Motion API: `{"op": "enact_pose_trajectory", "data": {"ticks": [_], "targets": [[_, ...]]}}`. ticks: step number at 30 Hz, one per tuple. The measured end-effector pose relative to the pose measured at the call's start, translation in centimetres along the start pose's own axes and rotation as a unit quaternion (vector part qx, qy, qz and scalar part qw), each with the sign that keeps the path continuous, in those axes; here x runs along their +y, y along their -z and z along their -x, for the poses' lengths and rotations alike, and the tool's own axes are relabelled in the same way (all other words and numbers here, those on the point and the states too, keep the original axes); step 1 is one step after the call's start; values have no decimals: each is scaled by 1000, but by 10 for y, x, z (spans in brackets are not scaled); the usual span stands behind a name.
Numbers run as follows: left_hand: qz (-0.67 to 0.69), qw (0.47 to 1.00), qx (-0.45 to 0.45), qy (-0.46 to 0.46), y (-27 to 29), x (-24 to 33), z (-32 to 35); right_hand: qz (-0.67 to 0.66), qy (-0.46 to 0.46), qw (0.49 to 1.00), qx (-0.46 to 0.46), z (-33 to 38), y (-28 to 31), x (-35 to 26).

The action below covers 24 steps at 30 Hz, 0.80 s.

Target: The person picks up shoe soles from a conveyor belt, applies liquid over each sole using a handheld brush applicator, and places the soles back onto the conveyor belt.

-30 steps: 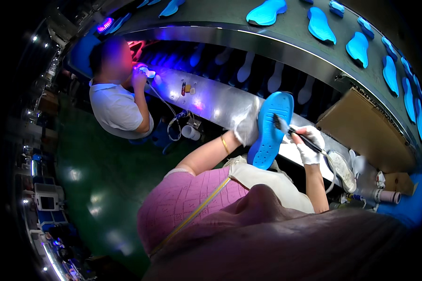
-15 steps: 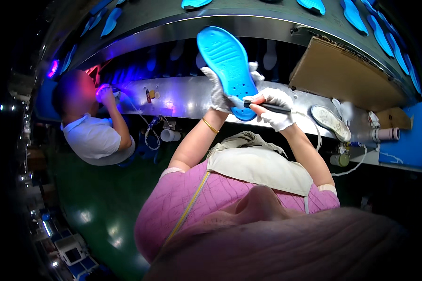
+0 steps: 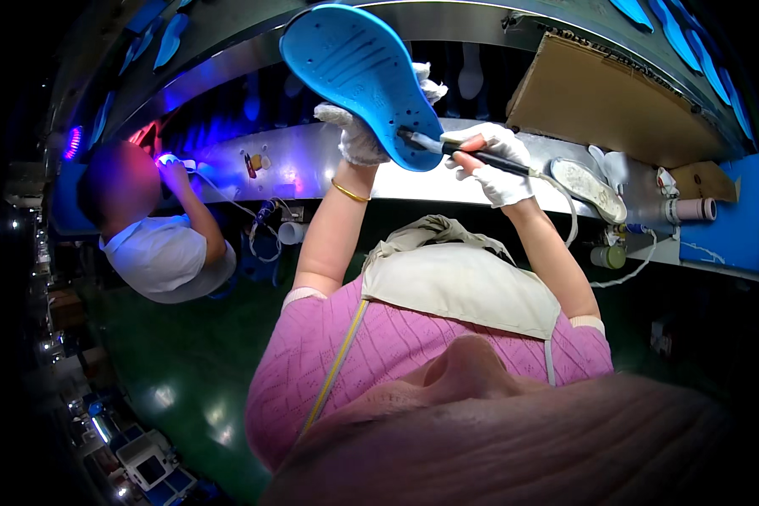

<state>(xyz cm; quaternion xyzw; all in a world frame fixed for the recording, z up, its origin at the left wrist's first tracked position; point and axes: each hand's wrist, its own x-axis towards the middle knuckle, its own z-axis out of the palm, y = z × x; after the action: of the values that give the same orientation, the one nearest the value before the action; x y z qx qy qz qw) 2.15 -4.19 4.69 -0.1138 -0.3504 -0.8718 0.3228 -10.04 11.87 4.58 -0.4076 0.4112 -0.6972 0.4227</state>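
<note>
A blue shoe sole [image 3: 358,76] is tilted up over the bench, its broad end toward the upper left. My left hand [image 3: 361,139], in a white glove, grips it from beneath near the narrow end; most of the fingers are hidden behind the sole. My right hand [image 3: 508,184], also gloved but with some fingertips bare, is closed around the black handle of a brush [image 3: 504,164]. The pale bristles touch the sole's inner face at its narrow end, near several small holes. A white tube runs from the handle's rear end.
Beyond the metal bench [image 3: 312,164] runs a conveyor carrying blue soles [image 3: 171,40]. A cardboard sheet [image 3: 607,101] leans at the right, near a whitish sole-shaped piece [image 3: 588,189] and a pink-white roll [image 3: 696,209]. A co-worker [image 3: 156,240] sits at the left, holding something glowing.
The sole has moved up and left and tipped over more. The brush tip has gone from the sole's side edge to its inner face at the narrow end.
</note>
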Motion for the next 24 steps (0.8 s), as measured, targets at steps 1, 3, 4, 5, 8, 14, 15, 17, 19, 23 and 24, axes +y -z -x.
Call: {"op": "enact_pose_trajectory", "data": {"ticks": [1,3,4,5,8,14,15,17,19,23,24], "targets": [[-46,999,-13,23,3,2,0,57,15,998,-38,-1,2,0],[-88,994,-49,35,10,5,-5,130,-1,988,-81,-2,4,2],[-130,987,-88,45,13,6,-7,146,-33,985,-84,-3,5,4],[-165,981,-79,64,15,8,-7,136,-93,983,-77,-7,9,3],[-206,975,-11,76,4,11,-9,63,-236,967,-72,-9,16,-16],[-315,929,17,193,5,16,-20,302,157,929,-146,-13,6,-15],[-339,915,22,219,0,18,-23,290,60,944,-147,-9,4,-15],[-349,896,41,270,-12,19,-29,237,19,959,-156,-7,7,-12],[-352,880,93,303,-5,14,-31,185,-55,970,-151,-11,8,-19],[-351,865,145,328,13,6,-36,163,-54,978,-114,-15,1,-17],[-351,865,142,329,12,6,-37,219,-98,964,-113,-15,-1,-24]]}}
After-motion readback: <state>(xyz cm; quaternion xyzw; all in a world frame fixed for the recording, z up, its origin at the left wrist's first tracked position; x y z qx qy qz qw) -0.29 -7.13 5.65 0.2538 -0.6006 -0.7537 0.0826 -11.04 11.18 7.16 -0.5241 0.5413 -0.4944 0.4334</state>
